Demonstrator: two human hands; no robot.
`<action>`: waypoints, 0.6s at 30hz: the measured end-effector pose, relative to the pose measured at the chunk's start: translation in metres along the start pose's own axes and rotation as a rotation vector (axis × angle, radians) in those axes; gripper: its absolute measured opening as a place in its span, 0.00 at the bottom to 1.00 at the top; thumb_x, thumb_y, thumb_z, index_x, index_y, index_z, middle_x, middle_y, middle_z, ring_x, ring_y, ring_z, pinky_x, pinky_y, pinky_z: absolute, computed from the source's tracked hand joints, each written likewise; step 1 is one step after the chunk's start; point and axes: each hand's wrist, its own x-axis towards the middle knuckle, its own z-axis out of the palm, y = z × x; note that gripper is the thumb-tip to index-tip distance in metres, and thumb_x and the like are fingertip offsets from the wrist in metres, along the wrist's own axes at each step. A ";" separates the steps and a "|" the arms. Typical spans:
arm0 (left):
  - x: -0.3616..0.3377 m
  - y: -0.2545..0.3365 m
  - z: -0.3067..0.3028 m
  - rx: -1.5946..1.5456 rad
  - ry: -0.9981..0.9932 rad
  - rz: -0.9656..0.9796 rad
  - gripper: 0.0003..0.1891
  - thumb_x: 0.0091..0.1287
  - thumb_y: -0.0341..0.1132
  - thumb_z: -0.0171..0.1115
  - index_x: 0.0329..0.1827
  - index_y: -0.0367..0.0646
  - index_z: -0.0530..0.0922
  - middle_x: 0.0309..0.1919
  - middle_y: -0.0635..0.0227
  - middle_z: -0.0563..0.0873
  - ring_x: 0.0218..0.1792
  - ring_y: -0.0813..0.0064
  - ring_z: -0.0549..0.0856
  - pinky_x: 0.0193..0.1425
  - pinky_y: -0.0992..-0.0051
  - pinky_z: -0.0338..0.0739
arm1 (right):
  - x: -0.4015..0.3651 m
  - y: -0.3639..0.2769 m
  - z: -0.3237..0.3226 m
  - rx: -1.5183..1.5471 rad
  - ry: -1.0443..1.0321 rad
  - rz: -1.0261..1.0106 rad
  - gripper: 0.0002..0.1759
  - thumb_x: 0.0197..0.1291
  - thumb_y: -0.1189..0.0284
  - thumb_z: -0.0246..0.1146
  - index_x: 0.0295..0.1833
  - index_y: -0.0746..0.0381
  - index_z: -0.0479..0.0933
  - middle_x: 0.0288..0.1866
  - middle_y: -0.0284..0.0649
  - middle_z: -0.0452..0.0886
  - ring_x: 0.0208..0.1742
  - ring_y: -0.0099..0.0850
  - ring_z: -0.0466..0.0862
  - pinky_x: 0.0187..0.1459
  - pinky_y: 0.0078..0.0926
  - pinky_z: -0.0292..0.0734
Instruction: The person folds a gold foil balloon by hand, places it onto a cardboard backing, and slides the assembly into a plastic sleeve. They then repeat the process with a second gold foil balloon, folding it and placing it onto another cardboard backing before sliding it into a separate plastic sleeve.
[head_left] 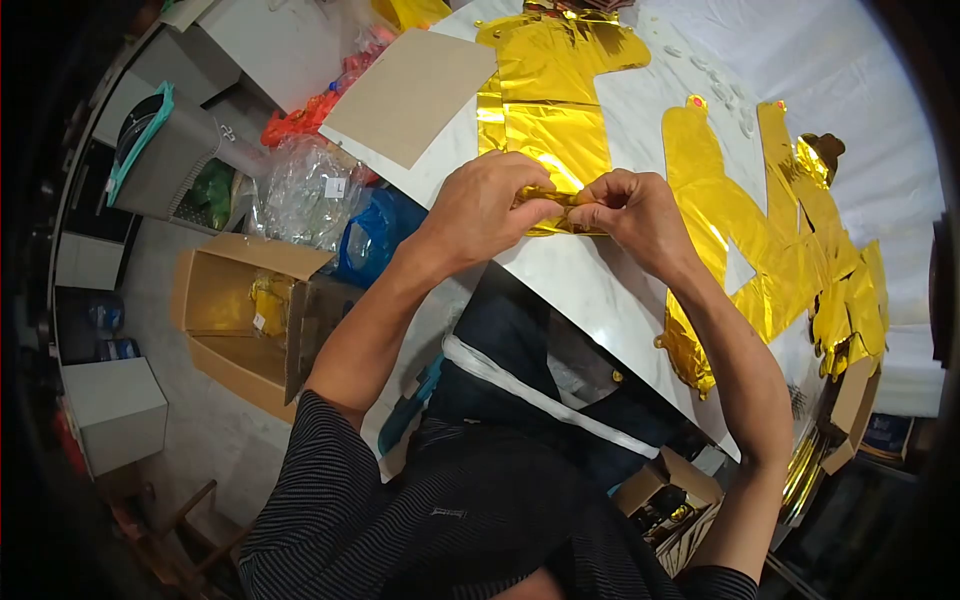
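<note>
A flat gold foil balloon (550, 80) lies across the white marbled table (590, 285), its near end at the table's edge. My left hand (485, 205) pinches that near end between thumb and fingers. Close beside it, my right hand (640, 215) is also closed on the foil, thumb against forefinger. The gathered foil between the two hands is partly hidden by the fingers. To the right, another flat gold foil balloon (745, 220) is spread out, within reach of my right forearm.
A beige cardboard sheet (415, 95) lies at the table's left edge. On the floor stand an open cardboard box (235, 300) and clear plastic bags (305, 195). More gold foil (845, 310) hangs over the right edge. A white strip (540, 390) crosses my lap.
</note>
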 end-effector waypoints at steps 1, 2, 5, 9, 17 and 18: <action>0.000 0.001 -0.001 0.001 0.002 0.003 0.17 0.67 0.36 0.79 0.52 0.33 0.88 0.47 0.54 0.92 0.45 0.61 0.92 0.51 0.68 0.86 | 0.002 0.000 -0.001 -0.001 0.003 -0.003 0.10 0.65 0.73 0.80 0.46 0.67 0.90 0.36 0.35 0.91 0.35 0.20 0.85 0.40 0.22 0.82; 0.000 0.004 -0.002 -0.022 -0.031 -0.018 0.17 0.67 0.36 0.79 0.52 0.33 0.89 0.47 0.54 0.92 0.45 0.61 0.92 0.51 0.68 0.86 | 0.003 -0.001 -0.003 0.021 -0.024 0.029 0.10 0.67 0.71 0.78 0.44 0.67 0.90 0.35 0.33 0.89 0.33 0.18 0.83 0.37 0.21 0.79; 0.002 0.002 -0.001 -0.010 -0.050 -0.018 0.16 0.68 0.36 0.78 0.52 0.33 0.89 0.46 0.55 0.92 0.43 0.63 0.92 0.50 0.68 0.86 | 0.004 -0.006 -0.009 0.060 -0.054 0.076 0.11 0.72 0.67 0.76 0.43 0.66 0.88 0.32 0.28 0.86 0.30 0.16 0.78 0.33 0.20 0.74; 0.010 0.004 -0.004 -0.010 -0.097 -0.236 0.14 0.70 0.37 0.76 0.48 0.32 0.90 0.40 0.56 0.94 0.38 0.67 0.92 0.48 0.70 0.86 | 0.005 -0.010 -0.009 0.162 -0.067 0.134 0.13 0.75 0.66 0.73 0.43 0.66 0.87 0.30 0.25 0.81 0.30 0.16 0.75 0.33 0.21 0.72; 0.014 -0.006 0.004 -0.052 0.004 -0.290 0.13 0.72 0.38 0.74 0.46 0.34 0.91 0.33 0.57 0.94 0.33 0.72 0.91 0.43 0.71 0.84 | -0.026 -0.014 -0.006 -0.326 0.279 -0.491 0.12 0.68 0.73 0.73 0.54 0.66 0.85 0.48 0.38 0.90 0.45 0.32 0.87 0.47 0.31 0.81; 0.013 -0.008 0.005 -0.055 0.021 -0.274 0.13 0.72 0.38 0.74 0.45 0.34 0.91 0.33 0.58 0.94 0.32 0.73 0.91 0.42 0.72 0.84 | -0.035 -0.018 -0.007 -0.596 0.323 -0.768 0.15 0.66 0.74 0.72 0.57 0.65 0.84 0.53 0.41 0.90 0.49 0.37 0.88 0.50 0.34 0.83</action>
